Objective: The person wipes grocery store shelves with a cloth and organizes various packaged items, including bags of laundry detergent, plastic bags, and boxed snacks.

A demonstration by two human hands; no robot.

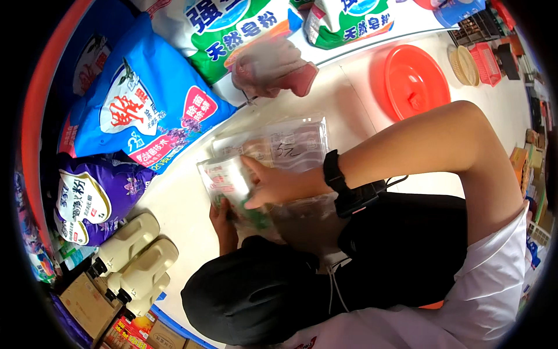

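Two hands work on one clear plastic packet (229,183) with red and green print, which lies on the white shelf (174,203) near the middle of the picture. The right hand (273,186) rests flat on top of the packet, fingers stretched out and together, pressing rather than clamped; a black watch (334,171) sits on its wrist. The left hand (224,224) comes up from below and takes the packet's lower edge, its fingers curled under the plastic so that how firmly they close cannot be told. A second clear packet (290,145) lies just beyond, touching or overlapping the first. Further toward the shelf's back edge sits a pinkish bundle in clear wrap (270,67). Along the left edge stand a blue detergent bag (139,99) and a purple bag (96,198), with cream-coloured jugs (139,256) near the lower left corner. A red round lid (415,81) lies toward the upper right.
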